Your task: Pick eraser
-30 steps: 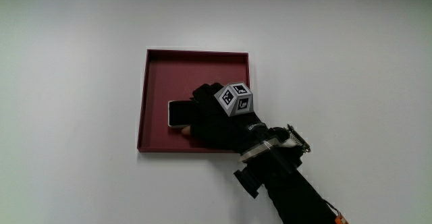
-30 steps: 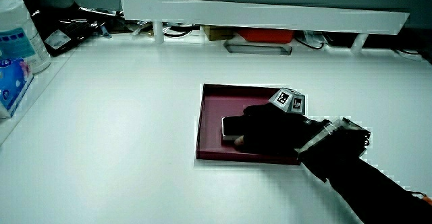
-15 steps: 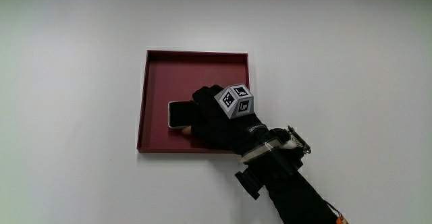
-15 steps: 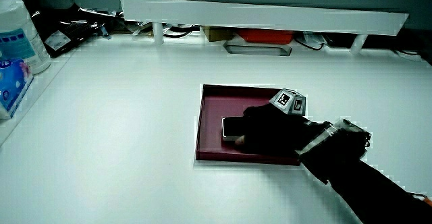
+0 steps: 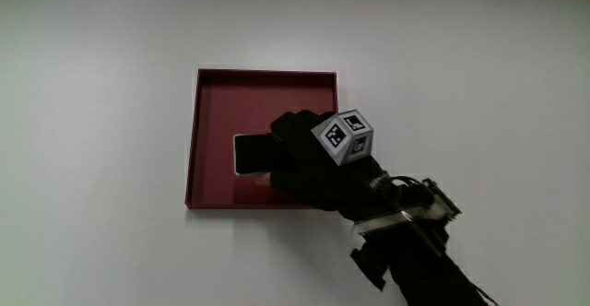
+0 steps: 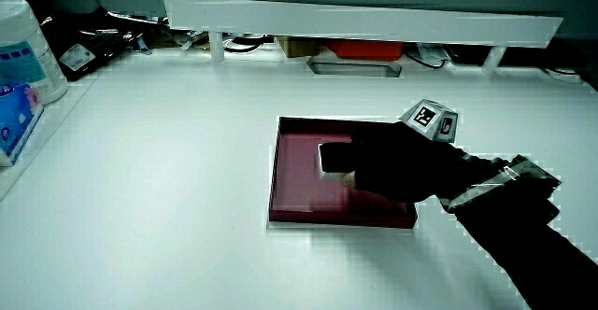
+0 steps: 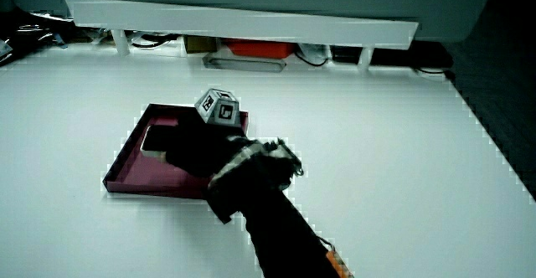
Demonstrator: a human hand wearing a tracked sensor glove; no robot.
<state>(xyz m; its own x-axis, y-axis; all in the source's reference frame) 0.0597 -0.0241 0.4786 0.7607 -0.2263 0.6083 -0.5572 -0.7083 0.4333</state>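
main view: hand [image 5: 304,158] over tray [image 5: 214,94], fingers clamped on eraser [image 5: 249,153]; eraser near tray's middle, toward the edge away from the forearm; cube [image 5: 346,136] on hand's back.
side view: eraser [image 6: 334,156] pinched in hand [image 6: 397,165], looks raised off tray [image 6: 294,175] floor; partition [image 6: 364,19] at table's edge.
side view: hand [image 7: 197,148] closed on eraser [image 7: 159,140] above tray [image 7: 126,171]; forearm [image 7: 268,219] runs toward the person.

white table [image 5: 111,85], low partition [image 6: 364,16] (white)
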